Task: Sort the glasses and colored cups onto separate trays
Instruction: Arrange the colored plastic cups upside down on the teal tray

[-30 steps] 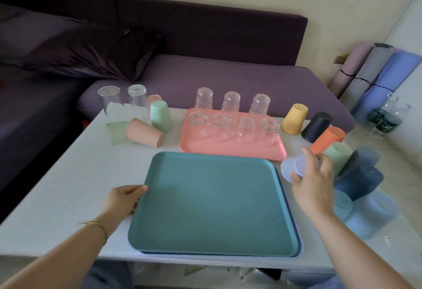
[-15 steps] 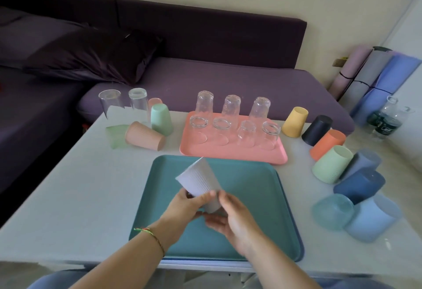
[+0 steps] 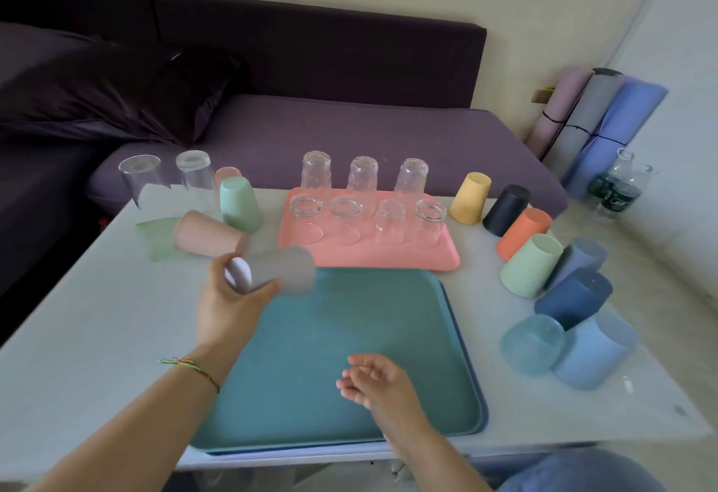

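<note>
The grey cup [image 3: 277, 270] is motion-blurred, so its ribbing is hard to make out. My left hand [image 3: 229, 307] grips it sideways over the teal tray's [image 3: 369, 355] far left corner. My right hand [image 3: 375, 381] hangs loosely open and empty above the tray's near edge.

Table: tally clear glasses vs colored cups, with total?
Clear glasses: 9 (7 on the pink tray, 2 off it)
Colored cups: 13 (including the grey cup in the left hand)
Total: 22
</note>
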